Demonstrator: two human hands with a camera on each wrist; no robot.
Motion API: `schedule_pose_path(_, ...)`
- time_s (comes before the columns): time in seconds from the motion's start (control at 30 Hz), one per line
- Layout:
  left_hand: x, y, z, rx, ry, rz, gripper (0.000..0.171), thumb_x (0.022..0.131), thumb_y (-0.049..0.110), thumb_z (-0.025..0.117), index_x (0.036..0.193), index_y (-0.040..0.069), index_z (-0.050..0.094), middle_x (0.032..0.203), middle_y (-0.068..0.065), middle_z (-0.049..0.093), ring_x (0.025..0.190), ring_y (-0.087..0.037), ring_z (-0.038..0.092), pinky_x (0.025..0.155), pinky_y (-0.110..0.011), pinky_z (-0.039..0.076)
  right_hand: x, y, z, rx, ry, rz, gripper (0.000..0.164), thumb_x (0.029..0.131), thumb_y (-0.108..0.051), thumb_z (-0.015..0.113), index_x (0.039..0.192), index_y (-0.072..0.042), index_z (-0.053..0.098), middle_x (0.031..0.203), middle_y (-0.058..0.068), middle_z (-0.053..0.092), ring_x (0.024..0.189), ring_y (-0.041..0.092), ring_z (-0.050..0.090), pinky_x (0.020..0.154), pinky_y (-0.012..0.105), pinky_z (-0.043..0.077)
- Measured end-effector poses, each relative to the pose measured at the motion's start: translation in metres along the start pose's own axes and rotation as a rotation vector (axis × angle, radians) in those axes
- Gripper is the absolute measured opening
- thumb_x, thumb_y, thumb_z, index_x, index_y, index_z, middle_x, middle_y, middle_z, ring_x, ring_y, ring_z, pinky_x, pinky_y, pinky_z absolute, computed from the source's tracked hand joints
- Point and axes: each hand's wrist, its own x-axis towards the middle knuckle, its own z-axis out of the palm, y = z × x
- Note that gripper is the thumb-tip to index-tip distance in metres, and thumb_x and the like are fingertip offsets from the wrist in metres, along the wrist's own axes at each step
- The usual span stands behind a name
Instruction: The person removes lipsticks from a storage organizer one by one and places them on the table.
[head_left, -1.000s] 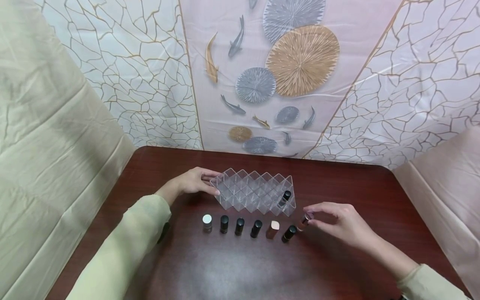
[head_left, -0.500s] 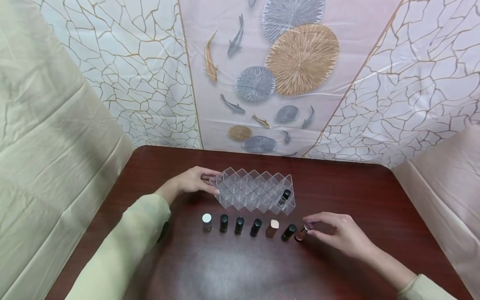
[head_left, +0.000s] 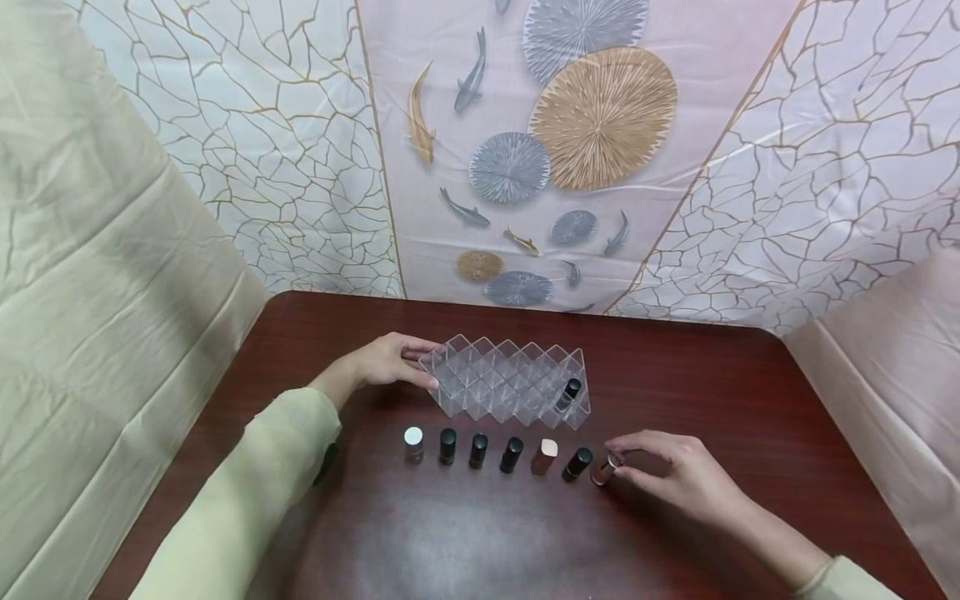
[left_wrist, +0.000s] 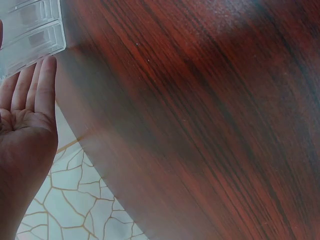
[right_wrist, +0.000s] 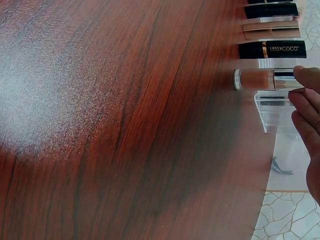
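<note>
My left hand [head_left: 382,361] rests at the left end of a clear acrylic lipstick organizer [head_left: 498,379], thumb at the front corner and fingers behind. In the left wrist view its fingers [left_wrist: 45,92] lie straight against the organizer's edge [left_wrist: 37,64]. My right hand [head_left: 686,471] pinches the cap of a lip gloss tube [right_wrist: 256,79] with a brownish body and clear base. That tube stands at the right end of a row, beside a black lipstick [head_left: 577,465]. One black-capped lipstick [head_left: 572,390] stands in the organizer's right end.
Leftward along the row stand a rose-coloured lipstick [head_left: 544,457], several black lipsticks [head_left: 478,452] and a white-capped tube [head_left: 414,445]. They stand on the dark red wooden table [head_left: 450,533], in front of the organizer. Patterned cloth [head_left: 480,150] hangs behind the table.
My right hand has moved down and nearer with the lip gloss tube, bringing it upright to the row's right end. It hardly moves in the last half second. The left hand and organizer stay put.
</note>
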Motion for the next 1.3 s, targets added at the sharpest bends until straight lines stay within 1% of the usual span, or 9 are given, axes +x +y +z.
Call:
schedule_pose_path(0.3,0.001,0.0,0.0,0.011,0.005,-0.012,0.069,0.091,0.014,0.087,0.152,0.001,0.058,0.144,-0.017,0.067,0.136,-0.036,0.062,0.114,-0.045,0.05,0.001,-0.002,0.0,0.007,-0.015,0.02,0.048,0.074,0.001,0.093,0.117,-0.016,0.08,0.109,-0.009,0.079,0.099,0.007,0.075,0.093,0.007,0.049)
schedule_pose_path(0.43,0.001,-0.001,0.0,0.019,0.003,-0.009,0.069,0.091,0.014,0.087,0.152,0.0,0.057,0.145,-0.018,0.066,0.137,-0.036,0.062,0.115,-0.046,0.049,0.001,-0.002,0.0,0.003,-0.02,0.027,0.048,0.074,-0.001,0.094,0.118,-0.014,0.08,0.111,-0.009,0.079,0.099,0.007,0.075,0.093,0.007,0.049)
schedule_pose_path(0.63,0.0,0.001,0.0,0.016,0.002,-0.005,0.069,0.092,0.013,0.086,0.152,-0.001,0.057,0.145,-0.02,0.066,0.137,-0.038,0.061,0.115,-0.048,0.049,0.001,-0.003,-0.003,-0.022,-0.031,0.047,0.05,0.074,-0.006,0.096,0.119,-0.016,0.08,0.113,-0.01,0.079,0.102,0.008,0.075,0.095,0.007,0.048)
schedule_pose_path(0.77,-0.001,0.002,0.0,0.01,-0.002,-0.003,0.069,0.092,0.013,0.086,0.152,-0.002,0.056,0.145,-0.022,0.065,0.137,-0.04,0.061,0.115,-0.048,0.049,0.003,-0.003,-0.006,-0.035,-0.046,0.058,0.049,0.075,-0.01,0.096,0.121,-0.017,0.08,0.115,-0.01,0.079,0.105,0.009,0.075,0.096,0.007,0.047)
schedule_pose_path(1.0,-0.001,0.001,0.0,-0.002,0.001,-0.006,0.07,0.091,0.012,0.086,0.153,-0.002,0.056,0.145,-0.022,0.065,0.137,-0.04,0.061,0.115,-0.048,0.049,0.012,-0.002,-0.015,-0.052,-0.091,0.076,0.051,0.08,-0.015,0.095,0.127,-0.017,0.078,0.12,-0.009,0.078,0.11,0.011,0.075,0.099,0.007,0.045)
schedule_pose_path(1.17,-0.001,0.002,0.0,-0.004,0.002,-0.009,0.069,0.092,0.012,0.086,0.152,-0.002,0.056,0.145,-0.022,0.065,0.137,-0.04,0.061,0.115,-0.048,0.049,0.022,-0.001,-0.021,-0.075,-0.093,0.083,0.054,0.078,-0.017,0.096,0.129,-0.019,0.077,0.121,-0.008,0.078,0.11,0.012,0.075,0.099,0.007,0.045)
schedule_pose_path(1.3,-0.001,0.002,0.001,0.001,0.004,-0.011,0.068,0.092,0.012,0.086,0.152,-0.002,0.057,0.145,-0.022,0.065,0.136,-0.04,0.061,0.115,-0.048,0.049,0.031,0.001,-0.025,-0.078,-0.091,0.077,0.057,0.078,-0.016,0.097,0.131,-0.018,0.077,0.123,-0.007,0.078,0.113,0.014,0.074,0.1,0.007,0.044)
